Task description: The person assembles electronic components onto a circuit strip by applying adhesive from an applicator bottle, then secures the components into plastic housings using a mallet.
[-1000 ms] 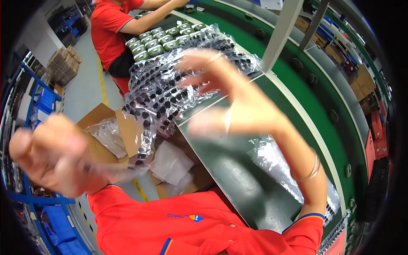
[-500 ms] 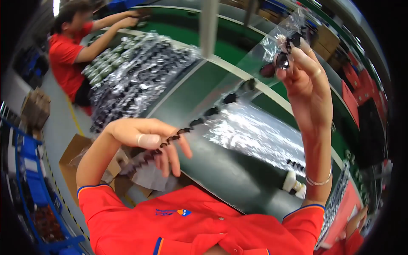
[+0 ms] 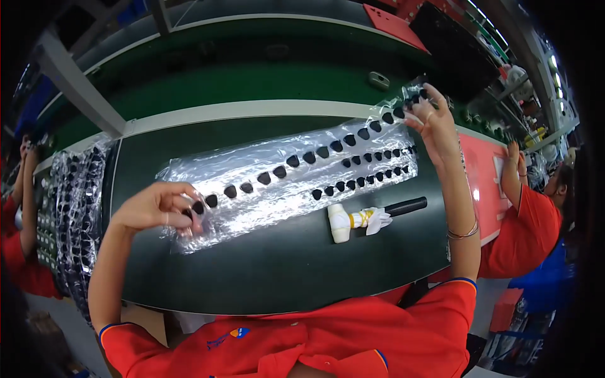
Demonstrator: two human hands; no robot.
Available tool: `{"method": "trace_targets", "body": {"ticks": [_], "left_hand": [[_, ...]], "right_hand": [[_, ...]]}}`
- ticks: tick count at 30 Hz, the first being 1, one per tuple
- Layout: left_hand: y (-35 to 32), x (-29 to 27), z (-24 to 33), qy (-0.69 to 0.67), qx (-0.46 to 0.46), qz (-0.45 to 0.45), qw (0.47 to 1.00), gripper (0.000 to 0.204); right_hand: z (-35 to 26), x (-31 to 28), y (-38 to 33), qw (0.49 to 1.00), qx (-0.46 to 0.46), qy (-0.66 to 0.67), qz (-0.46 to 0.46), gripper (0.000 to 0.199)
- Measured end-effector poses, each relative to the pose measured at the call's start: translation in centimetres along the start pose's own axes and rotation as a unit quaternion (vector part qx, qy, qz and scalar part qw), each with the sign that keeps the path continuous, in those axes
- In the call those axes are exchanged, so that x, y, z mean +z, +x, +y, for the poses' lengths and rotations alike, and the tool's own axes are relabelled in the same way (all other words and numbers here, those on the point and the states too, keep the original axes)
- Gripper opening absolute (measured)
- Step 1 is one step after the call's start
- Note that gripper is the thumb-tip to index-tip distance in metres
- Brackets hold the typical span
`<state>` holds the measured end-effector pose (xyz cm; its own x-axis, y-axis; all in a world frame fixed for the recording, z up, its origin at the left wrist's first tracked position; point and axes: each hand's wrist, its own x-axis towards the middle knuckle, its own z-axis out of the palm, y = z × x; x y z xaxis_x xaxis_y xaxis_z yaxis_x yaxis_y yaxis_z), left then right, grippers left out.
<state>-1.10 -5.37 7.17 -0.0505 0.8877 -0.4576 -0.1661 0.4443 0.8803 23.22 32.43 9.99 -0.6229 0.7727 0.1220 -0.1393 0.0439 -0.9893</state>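
Note:
A long clear plastic strip with a row of black rounded pieces point(image 3: 292, 161) stretches between my hands, rising toward the right. My left hand point(image 3: 157, 206) pinches its lower end, fingers closed round the film and the last pieces. At the upper end, my right hand point(image 3: 436, 129) grips the strip between thumb and fingers. Beneath it, clear plastic film point(image 3: 246, 217) lies flat on the dark green table point(image 3: 265, 271). Two shorter rows of black pieces point(image 3: 360, 183) show on that film's right part. Nearer me lies a white-headed mallet point(image 3: 339, 225) with a black handle and white wrapping.
Beyond a pale rail point(image 3: 252, 108) runs a green conveyor point(image 3: 302, 69) carrying a small grey metal part point(image 3: 379, 80). A grey post point(image 3: 82, 82) and layered plastic packs point(image 3: 79, 195) stand left. Beside a red board point(image 3: 480, 189), a person in red point(image 3: 526, 227) works; another is far left.
My right hand has come down from high up, and the strip now extends over the film. My left hand has moved from loosely spread fingers to a pinch. The view has turned right.

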Motion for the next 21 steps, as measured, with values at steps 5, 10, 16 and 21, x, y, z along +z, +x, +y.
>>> {"method": "trace_targets", "body": {"ticks": [5,10,16,21], "left_hand": [[2.7,-3.2,2.3,0.103,0.003,0.09,0.991,0.032],[4.7,-4.1,2.7,0.174,-0.065,0.104,0.977,0.031],[5.1,-4.2,2.5,0.152,-0.08,0.142,0.975,0.032],[5.2,-4.2,2.0,0.159,-0.084,0.134,0.975,0.034]], "right_hand": [[4.0,-1.8,-0.7,0.979,-0.02,-0.203,0.002,0.068],[6.5,-2.0,0.4,0.932,-0.101,-0.347,0.001,0.067],[7.6,-1.6,1.3,0.932,-0.11,-0.344,-0.004,0.065],[7.2,-1.0,0.9,0.902,-0.087,-0.422,-0.024,0.062]]}}
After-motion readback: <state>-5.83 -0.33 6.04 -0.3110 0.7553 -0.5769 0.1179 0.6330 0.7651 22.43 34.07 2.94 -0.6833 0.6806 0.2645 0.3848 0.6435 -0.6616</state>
